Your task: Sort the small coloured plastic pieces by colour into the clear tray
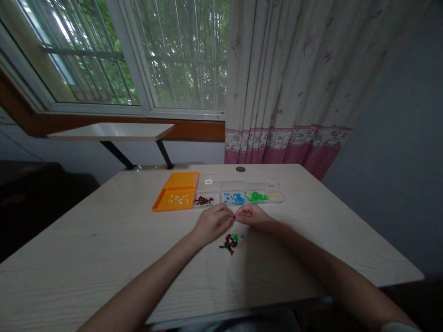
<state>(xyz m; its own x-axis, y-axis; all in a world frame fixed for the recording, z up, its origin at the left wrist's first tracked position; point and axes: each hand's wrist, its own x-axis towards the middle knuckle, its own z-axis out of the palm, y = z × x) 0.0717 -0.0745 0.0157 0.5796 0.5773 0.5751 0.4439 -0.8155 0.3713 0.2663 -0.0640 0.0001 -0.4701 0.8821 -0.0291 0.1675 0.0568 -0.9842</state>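
Observation:
My left hand [213,224] and my right hand [255,216] meet fingertip to fingertip just above the table, both closed in a pinch. A tiny dark speck shows where the fingertips meet, too small to name. Below them on the tabletop lies a loose pile of small brown pieces [229,244], with a few green pieces [235,238] at its upper edge. One blue piece [242,236] sits apart to the right. Beyond the hands is a clear compartment box [216,196] holding brown, blue, green and yellow pieces in separate front compartments.
An orange tray [168,190] with small white pieces [179,199] adjoins the clear box on its left. A white ring [208,182] lies in a back compartment. The pale wooden table [138,258] has a raised shelf [110,131] at its back left, near the window and curtain [277,83].

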